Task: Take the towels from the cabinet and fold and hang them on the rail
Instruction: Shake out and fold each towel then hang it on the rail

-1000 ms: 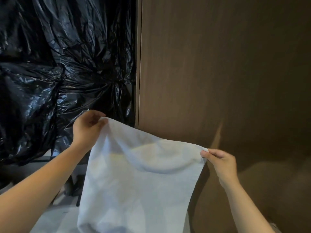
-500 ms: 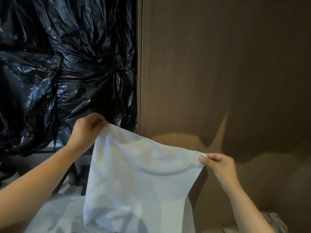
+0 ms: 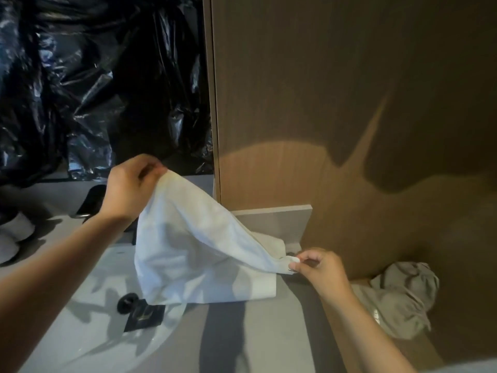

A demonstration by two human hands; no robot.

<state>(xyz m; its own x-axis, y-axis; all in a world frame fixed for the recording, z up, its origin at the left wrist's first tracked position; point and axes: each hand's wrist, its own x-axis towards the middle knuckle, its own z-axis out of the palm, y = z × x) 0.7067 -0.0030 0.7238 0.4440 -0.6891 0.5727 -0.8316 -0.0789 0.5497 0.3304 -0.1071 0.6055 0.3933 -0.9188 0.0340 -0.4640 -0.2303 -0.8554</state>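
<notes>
A grey countertop (image 3: 269,332) with a white sink (image 3: 80,332) let into it runs below a brown panelled wall (image 3: 349,103), with black plastic sheeting (image 3: 80,76) hanging at 10 o'clock. Over it, a person works a white towel (image 3: 193,251) with both hands. The left hand (image 3: 131,187), at the cloth's 11 o'clock, pinches one top corner between curled fingers and holds it raised. The right hand (image 3: 320,270), at the towel's 4 o'clock, pinches the opposite corner just above the counter. Half a second ago the towel hung spread in the air between two hands at nearer the same height. The right hand has since dropped, so the top edge slopes steeply from left to right, and the lower part of the cloth has settled on the counter at the sink's rim. That suggests the towel is being laid down for its first fold; the hanging is not yet begun, and no rail or cabinet shows in the frame. Beyond the towel, a pale ledge (image 3: 274,219) stands against the wall at 1 o'clock. A crumpled grey cloth (image 3: 403,300) lies at 4 o'clock, well apart. A black plug (image 3: 127,302) and a black packet (image 3: 145,317) sit in the sink at 7 o'clock, just beside the towel's bottom edge.
</notes>
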